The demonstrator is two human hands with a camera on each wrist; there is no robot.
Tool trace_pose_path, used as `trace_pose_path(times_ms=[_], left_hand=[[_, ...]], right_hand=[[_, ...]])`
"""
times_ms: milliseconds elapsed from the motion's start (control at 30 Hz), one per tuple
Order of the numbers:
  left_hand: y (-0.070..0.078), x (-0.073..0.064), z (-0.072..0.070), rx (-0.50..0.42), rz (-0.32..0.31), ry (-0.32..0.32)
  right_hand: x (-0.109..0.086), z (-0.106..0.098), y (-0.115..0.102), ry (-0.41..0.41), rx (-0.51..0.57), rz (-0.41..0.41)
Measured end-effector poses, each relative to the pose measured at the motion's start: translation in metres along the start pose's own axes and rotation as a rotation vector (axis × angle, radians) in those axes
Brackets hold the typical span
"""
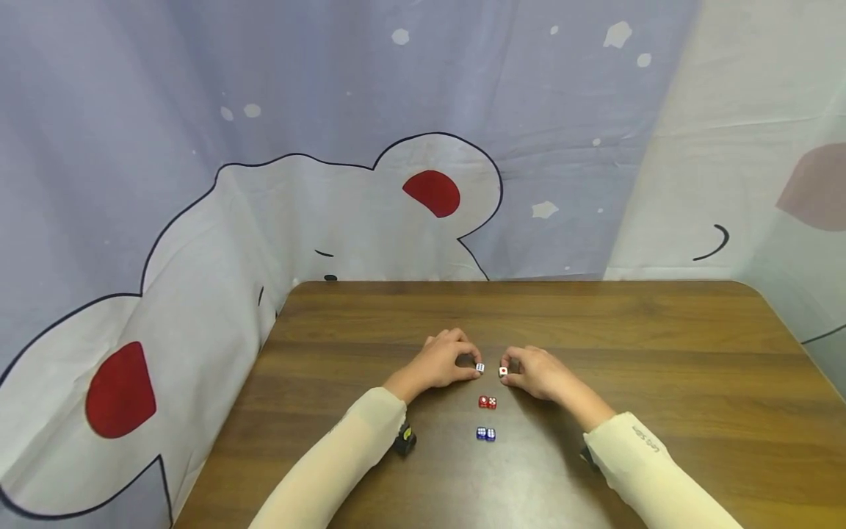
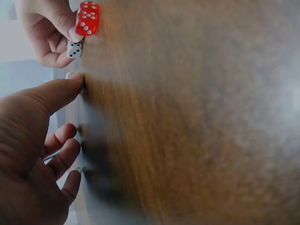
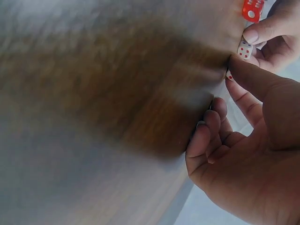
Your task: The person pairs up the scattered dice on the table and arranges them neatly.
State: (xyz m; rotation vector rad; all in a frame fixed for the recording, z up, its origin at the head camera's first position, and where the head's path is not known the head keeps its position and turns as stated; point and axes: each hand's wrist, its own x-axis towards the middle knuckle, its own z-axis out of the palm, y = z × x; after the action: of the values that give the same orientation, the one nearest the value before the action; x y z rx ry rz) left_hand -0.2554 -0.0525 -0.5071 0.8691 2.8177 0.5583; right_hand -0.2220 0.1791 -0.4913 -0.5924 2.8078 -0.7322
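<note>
On the table, my left hand [image 1: 441,360] pinches a white die [image 1: 479,367] between thumb and fingers. A short gap to its right separates it from a second white die [image 1: 503,372] with a red dot on top, which my right hand [image 1: 538,372] pinches. Just nearer to me, two red dice [image 1: 487,402] sit side by side, and below them two blue dice [image 1: 485,434] form another pair. From the left wrist, the right hand's white die [image 2: 74,49] shows blue dots; the left hand's own die is mostly hidden behind the thumb.
The brown wooden table [image 1: 661,345] reaches back to a printed curtain [image 1: 562,132] hanging behind it. Dark wrist devices sit at both sleeves; the left one [image 1: 405,439] is close to the tabletop.
</note>
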Motion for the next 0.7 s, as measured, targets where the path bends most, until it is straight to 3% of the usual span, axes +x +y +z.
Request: trace_pose_path(times_ms=[300,700], left_hand=[[0.003,-0.011,0.004,0.024,-0.012,0.013],[0.011,-0.02,0.002,0.045,-0.043,0.004]], right_hand=[[-0.001,0.006,-0.005,0.034,-0.038,-0.059],[0.002,0.008,-0.013,0.023,-0.054,-0.04]])
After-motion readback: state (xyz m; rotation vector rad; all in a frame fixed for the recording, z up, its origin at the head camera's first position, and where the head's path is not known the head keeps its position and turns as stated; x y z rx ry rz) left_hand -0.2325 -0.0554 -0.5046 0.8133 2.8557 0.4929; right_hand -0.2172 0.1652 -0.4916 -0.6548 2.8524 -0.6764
